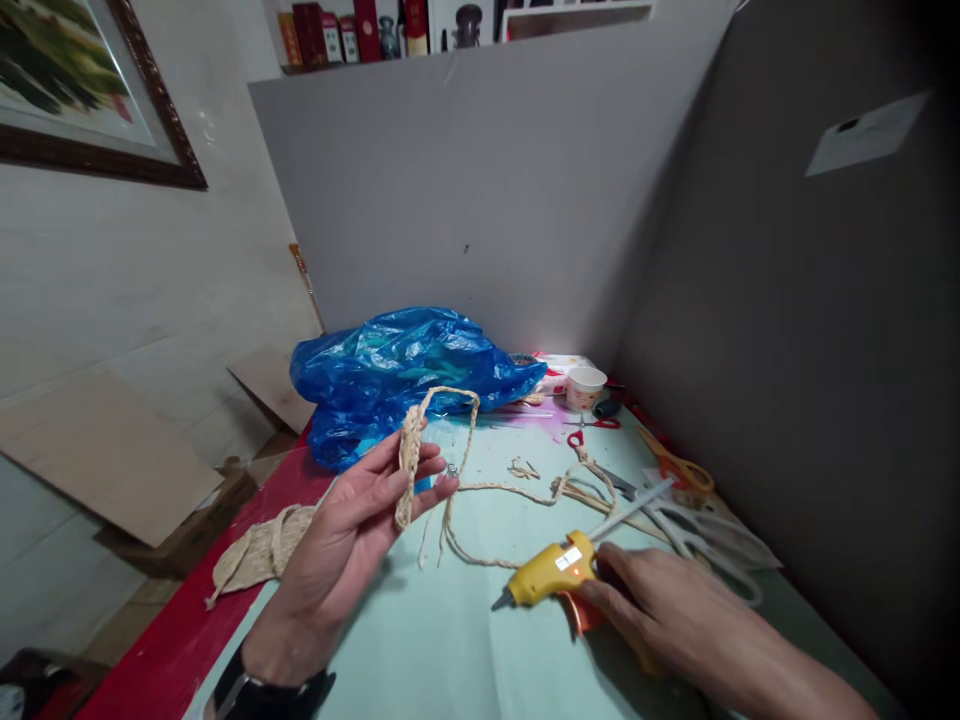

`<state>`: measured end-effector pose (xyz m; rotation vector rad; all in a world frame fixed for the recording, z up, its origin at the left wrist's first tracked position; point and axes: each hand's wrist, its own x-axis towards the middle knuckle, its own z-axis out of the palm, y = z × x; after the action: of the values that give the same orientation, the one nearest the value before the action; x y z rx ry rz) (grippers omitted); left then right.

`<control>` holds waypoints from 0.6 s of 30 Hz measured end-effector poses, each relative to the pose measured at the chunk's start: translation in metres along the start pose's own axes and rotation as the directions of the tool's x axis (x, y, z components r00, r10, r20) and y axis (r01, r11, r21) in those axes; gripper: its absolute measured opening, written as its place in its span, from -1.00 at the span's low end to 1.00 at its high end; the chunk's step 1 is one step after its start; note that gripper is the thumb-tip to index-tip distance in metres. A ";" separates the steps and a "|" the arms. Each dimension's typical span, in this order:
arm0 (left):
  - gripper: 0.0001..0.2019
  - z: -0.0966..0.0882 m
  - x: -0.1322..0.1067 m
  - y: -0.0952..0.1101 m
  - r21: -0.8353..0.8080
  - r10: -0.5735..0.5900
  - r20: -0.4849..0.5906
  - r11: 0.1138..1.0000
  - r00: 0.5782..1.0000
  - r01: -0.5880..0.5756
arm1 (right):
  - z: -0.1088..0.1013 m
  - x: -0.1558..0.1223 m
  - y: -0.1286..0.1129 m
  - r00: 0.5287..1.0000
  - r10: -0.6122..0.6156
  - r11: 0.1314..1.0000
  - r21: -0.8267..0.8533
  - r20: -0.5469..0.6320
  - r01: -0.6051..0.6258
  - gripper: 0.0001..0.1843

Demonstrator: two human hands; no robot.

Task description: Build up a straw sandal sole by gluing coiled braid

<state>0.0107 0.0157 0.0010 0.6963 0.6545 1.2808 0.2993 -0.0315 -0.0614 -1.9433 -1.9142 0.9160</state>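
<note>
My left hand (337, 530) pinches a small coiled piece of braided straw (409, 465) upright between thumb and fingers. From its top a braided straw cord (474, 425) loops over and down onto the table. My right hand (667, 600) is closed about the handle of a yellow hot glue gun (546, 572), whose nozzle points left, low over the table. A translucent glue stick (634, 510) juts from the gun's back. The trigger area is partly hidden by my fingers. Left of my left forearm lies a flat woven straw piece (255, 550) with a strap.
A blue plastic bag (405, 350) fills the back left of the pale green table cover (420, 640). At the right lie orange-handled scissors (679, 465), red-handled scissors (600, 423) and white strips (720, 540). A paper cup (585, 388) stands behind them. Grey panels (480, 200) enclose the back and right.
</note>
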 end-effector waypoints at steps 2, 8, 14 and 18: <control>-0.70 0.001 -0.003 -0.002 0.030 -0.026 0.033 0.999 0.999 0.025 | -0.008 -0.002 -0.018 0.992 -0.055 0.997 -0.066 -0.111 0.048 -0.54; -0.65 0.007 -0.017 -0.012 0.218 -0.133 0.150 0.971 0.980 0.098 | -0.028 0.020 -0.081 0.925 -0.345 0.693 0.621 -0.161 0.367 -0.64; -0.59 0.002 -0.023 -0.021 0.491 -0.140 0.116 0.869 0.983 0.066 | -0.026 0.043 -0.098 0.912 -0.371 0.377 0.869 -0.176 0.322 -0.69; -0.62 0.000 -0.024 -0.024 0.585 -0.133 0.070 0.808 0.989 0.067 | -0.026 0.040 -0.098 0.914 -0.350 0.263 0.916 -0.204 0.305 -0.74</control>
<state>0.0215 -0.0113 -0.0165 1.2103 0.9983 0.9270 0.2332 0.0230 0.0068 -0.7480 -1.1511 1.4589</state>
